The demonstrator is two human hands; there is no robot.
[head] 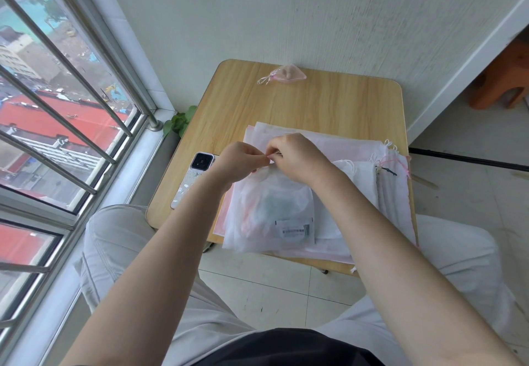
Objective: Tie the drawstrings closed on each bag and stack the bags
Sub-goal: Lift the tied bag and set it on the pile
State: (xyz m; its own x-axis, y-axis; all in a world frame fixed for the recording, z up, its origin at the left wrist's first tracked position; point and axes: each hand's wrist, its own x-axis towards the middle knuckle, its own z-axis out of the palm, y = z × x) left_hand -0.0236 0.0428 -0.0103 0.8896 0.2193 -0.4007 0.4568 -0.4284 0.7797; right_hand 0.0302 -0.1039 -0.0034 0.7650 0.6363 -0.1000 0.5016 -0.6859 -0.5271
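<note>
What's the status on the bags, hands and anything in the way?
Left hand and right hand pinch the drawstring at the top of the white bag. Bag lies on the pile. Phone beside it, not blocking.

Wall: pale, textured plaster (315,16) straight ahead, daylit.
Window: large pane at left (43,93) behind slanted metal bars (65,59); red roofs and grey buildings far below outside.
Sill: white ledge (148,148) along the window foot; green leaves (180,121) poke up at its far end, just beside the table.
Table: small, light wood-grain top (300,102), rounded corners, pushed against the wall.
Floor: pale glossy tiles (257,294), scuffed, with dark grout lines.
Right side: white door frame (463,59); an orange wooden stool (503,79) beyond it.
</note>
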